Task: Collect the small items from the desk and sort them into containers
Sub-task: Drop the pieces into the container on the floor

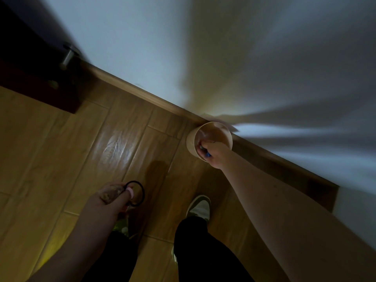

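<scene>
My right hand (213,154) grips the near rim of a tan paper cup (221,131), held out over the floor near the wall; a small blue item (208,154) shows between its fingers. Small things lie inside the cup, too dim to name. My left hand (110,197), lower left, holds a black hair-tie loop (140,193) and something pink (130,192) in its fingers. The whole view is blurred and dark.
Wooden plank floor (114,147) below, with a wooden skirting board (154,96) running diagonally under a white wall. A dark door with a metal handle (68,57) stands at top left. My legs and a shoe (200,206) are under the hands.
</scene>
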A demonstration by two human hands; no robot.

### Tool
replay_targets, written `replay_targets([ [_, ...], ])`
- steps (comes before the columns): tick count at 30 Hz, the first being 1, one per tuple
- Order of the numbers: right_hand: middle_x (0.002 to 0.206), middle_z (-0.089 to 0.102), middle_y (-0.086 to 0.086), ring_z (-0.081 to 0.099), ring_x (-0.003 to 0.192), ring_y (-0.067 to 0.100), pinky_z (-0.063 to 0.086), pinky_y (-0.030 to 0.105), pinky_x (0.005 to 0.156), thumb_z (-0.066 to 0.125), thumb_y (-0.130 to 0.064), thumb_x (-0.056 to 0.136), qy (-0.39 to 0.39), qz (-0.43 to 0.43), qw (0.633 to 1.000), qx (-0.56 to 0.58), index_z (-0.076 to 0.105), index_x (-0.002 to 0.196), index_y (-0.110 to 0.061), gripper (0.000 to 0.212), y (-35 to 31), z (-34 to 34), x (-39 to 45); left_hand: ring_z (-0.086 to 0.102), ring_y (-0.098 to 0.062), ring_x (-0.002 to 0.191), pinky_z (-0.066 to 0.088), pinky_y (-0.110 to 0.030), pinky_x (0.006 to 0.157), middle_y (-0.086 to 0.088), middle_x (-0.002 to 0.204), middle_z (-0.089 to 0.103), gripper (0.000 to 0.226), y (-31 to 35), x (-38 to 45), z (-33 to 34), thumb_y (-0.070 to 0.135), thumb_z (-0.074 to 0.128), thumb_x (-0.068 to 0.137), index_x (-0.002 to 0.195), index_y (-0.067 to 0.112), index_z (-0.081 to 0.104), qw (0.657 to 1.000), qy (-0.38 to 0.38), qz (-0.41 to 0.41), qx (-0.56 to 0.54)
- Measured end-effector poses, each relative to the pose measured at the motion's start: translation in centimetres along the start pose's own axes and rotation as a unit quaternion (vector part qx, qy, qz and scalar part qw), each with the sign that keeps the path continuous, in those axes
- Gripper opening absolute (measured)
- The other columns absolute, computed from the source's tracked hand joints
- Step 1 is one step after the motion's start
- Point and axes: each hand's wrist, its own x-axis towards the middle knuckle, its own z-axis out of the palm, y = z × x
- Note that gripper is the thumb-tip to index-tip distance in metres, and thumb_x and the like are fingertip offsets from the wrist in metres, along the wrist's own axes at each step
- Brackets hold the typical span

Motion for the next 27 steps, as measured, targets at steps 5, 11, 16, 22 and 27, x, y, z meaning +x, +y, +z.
replay_targets([
  [5, 0.137, 0.044, 0.013, 0.053, 0.116, 0.029, 0.054, 0.038, 0.094, 0.060, -0.001, 0.091, -0.011, 0.000, 1.000, -0.006, 0.042, 0.139, -0.014, 0.053, -0.3, -0.1, 0.3, 0.060, -0.005, 0.049, 0.045, -0.031, 0.061, 0.000, 0.058, 0.066, 0.004, -0.5, 0.0, 0.7, 0.008, 0.064, 0.088, 0.087, 0.007, 0.068, 1.000, -0.004, -0.011, -0.010],
  [11, 0.126, 0.047, 0.012, 0.054, 0.111, 0.028, 0.054, 0.041, 0.093, 0.063, -0.005, 0.089, -0.011, -0.004, 1.000, 0.008, 0.040, 0.139, -0.018, 0.056, -0.6, -0.6, 0.5, 0.062, -0.006, 0.050, 0.048, -0.031, 0.059, -0.002, 0.062, 0.069, 0.005, 0.7, 0.8, 0.8, 0.014, 0.065, 0.087, 0.089, 0.011, 0.069, 1.000, 0.000, 0.004, 0.015],
  [16, 0.132, 0.047, 0.012, 0.051, 0.120, 0.032, 0.048, 0.047, 0.101, 0.070, -0.011, 0.085, -0.001, 0.003, 1.000, -0.029, 0.036, 0.140, -0.020, 0.065, -0.6, -1.1, 0.8, 0.063, -0.024, 0.063, 0.049, -0.039, 0.066, -0.016, 0.070, 0.068, 0.007, 1.5, 1.6, 0.6, 0.017, 0.067, 0.087, 0.087, 0.011, 0.071, 1.000, 0.000, 0.011, 0.016],
  [22, 0.131, 0.051, 0.010, 0.057, 0.112, 0.025, 0.055, 0.038, 0.090, 0.066, -0.016, 0.089, 0.011, -0.019, 0.999, -0.043, 0.038, 0.142, -0.022, 0.060, -0.7, -1.8, -0.5, 0.064, -0.028, 0.070, 0.050, -0.038, 0.065, -0.017, 0.076, 0.069, 0.007, 2.0, 0.9, 0.7, 0.018, 0.067, 0.087, 0.088, 0.012, 0.071, 1.000, 0.004, 0.008, 0.025],
  [27, 0.129, 0.055, 0.014, 0.062, 0.106, 0.021, 0.056, 0.035, 0.086, 0.063, -0.016, 0.091, -0.013, -0.020, 0.999, -0.032, 0.037, 0.139, -0.012, 0.054, -1.0, -2.7, -7.2, 0.059, -0.012, 0.060, 0.044, -0.013, 0.041, -0.011, 0.074, 0.064, 0.012, 3.5, -1.1, 1.0, 0.016, 0.063, 0.091, 0.085, 0.008, 0.069, 0.999, -0.009, -0.004, 0.050],
])
